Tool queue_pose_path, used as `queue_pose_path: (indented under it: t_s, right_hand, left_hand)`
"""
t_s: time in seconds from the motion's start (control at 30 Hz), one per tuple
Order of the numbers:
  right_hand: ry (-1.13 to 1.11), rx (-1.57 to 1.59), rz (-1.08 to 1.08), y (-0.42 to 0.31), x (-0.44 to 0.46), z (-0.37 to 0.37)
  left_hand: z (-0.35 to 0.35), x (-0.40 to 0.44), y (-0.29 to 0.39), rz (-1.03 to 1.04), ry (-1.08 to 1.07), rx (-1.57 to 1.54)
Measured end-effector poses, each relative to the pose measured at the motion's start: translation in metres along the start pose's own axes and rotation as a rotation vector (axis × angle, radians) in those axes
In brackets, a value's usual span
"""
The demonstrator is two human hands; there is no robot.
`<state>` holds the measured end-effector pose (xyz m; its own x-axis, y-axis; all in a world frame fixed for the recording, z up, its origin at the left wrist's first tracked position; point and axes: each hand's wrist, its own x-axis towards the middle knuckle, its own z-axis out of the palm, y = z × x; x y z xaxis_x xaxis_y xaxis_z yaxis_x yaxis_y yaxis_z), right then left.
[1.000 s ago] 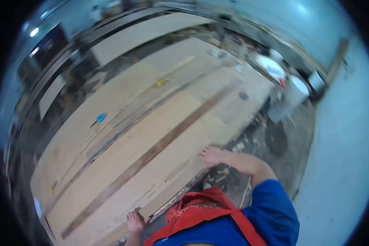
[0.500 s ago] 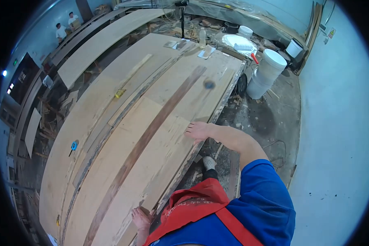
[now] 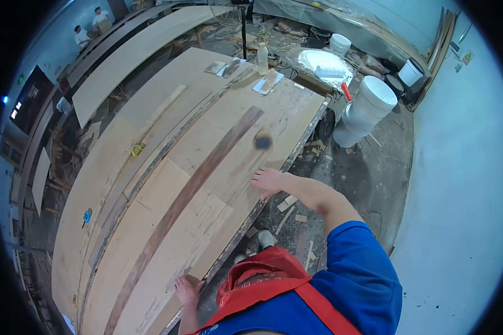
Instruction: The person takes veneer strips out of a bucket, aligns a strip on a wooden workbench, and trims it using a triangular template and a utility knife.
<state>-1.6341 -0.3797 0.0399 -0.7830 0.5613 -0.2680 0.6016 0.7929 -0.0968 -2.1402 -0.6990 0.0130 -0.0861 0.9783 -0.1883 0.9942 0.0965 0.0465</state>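
Note:
My right hand (image 3: 269, 180) lies flat on a wide pale wood panel (image 3: 212, 215), near its right edge, fingers stretched out. Lower down, my left hand (image 3: 187, 291) rests on the same panel by that edge, its fingers apart and holding nothing. A long dark brown strip (image 3: 187, 195) runs lengthwise on the panel, left of both hands. Beyond my right hand is a blurred, dark round thing (image 3: 261, 140) with a tan rim; its kind cannot be made out.
On the panels lie a blue tape measure (image 3: 87, 216), a yellow object (image 3: 137, 150) and a clear bottle (image 3: 262, 59). White buckets (image 3: 369, 103) stand stacked beyond the right corner, near a red-handled roller (image 3: 345, 88). Wood scraps (image 3: 286, 203) litter the floor. Two people are far left.
My view has shifted, and the panel's far end appears nearer and lower. My right hand is closer to the strip's far end and the dark round thing. Both hands stay on the panel.

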Motion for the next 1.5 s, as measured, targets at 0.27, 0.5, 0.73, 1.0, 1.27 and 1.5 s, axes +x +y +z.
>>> queue_pose_path:
  t_s: [0.27, 0.5, 0.73, 1.0, 1.27, 1.5]
  right_hand:
    - [-0.068, 0.005, 0.106, 0.029, -0.014, -0.009]
    - [-0.135, -0.064, 0.127, 0.022, -0.008, -0.011]
    - [-0.071, 0.031, 0.115, 0.031, -0.003, -0.004]
    - [0.016, 0.176, 0.071, 0.055, 0.002, 0.008]
    - [0.199, 0.262, 0.288, 0.212, -0.037, 0.015]
    - [0.418, 0.275, 0.593, 0.399, -0.098, 0.006]
  left_hand:
    - [-0.003, 0.021, 0.042, 0.053, 0.016, -0.079]
    - [-0.004, 0.059, 0.101, 0.107, 0.041, -0.117]
    - [-0.004, 0.108, 0.169, 0.230, 0.094, -0.184]
    - [-0.014, 0.165, 0.279, 0.251, 0.104, -0.198]
    - [-0.033, 0.231, 0.438, 0.083, 0.035, -0.090]
    - [-0.024, 0.237, 0.448, -0.031, 0.004, 0.024]
